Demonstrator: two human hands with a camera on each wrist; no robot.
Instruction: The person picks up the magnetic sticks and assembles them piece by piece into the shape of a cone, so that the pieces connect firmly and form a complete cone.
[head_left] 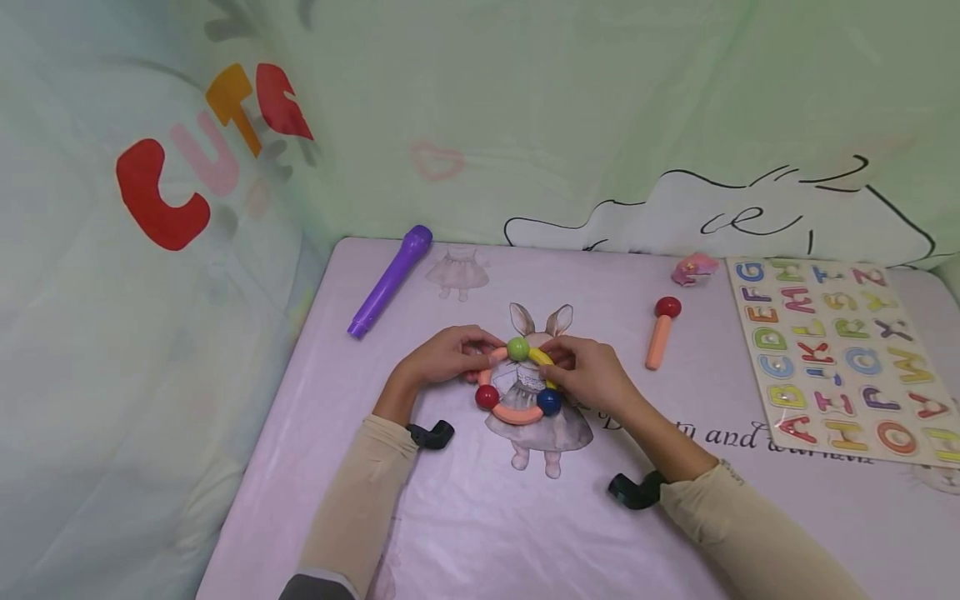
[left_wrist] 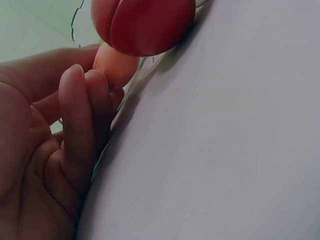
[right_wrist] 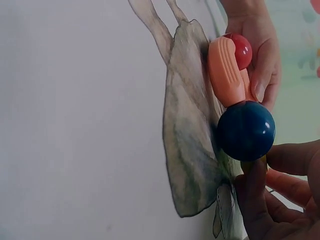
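A toy ring of balls and curved rods is held over the printed rabbit on the table. Its green ball (head_left: 517, 348) sits at the top, the red ball (head_left: 487, 397) at lower left and the blue ball (head_left: 549, 402) at lower right. An orange rod (head_left: 517, 415) joins the lower two balls. My left hand (head_left: 446, 354) pinches the orange rod (left_wrist: 116, 65) on the ring's left side, just beyond the red ball in the left wrist view. On the other side, my right hand (head_left: 592, 371) pinches the yellow rod (head_left: 542, 358), mostly hidden behind the blue ball in the right wrist view.
A purple toy microphone (head_left: 390, 283) lies at the table's back left. To the right are an orange stick with a red ball end (head_left: 662, 333) and a small pink object (head_left: 694, 268). An alphabet puzzle board (head_left: 795, 292) covers the right side.
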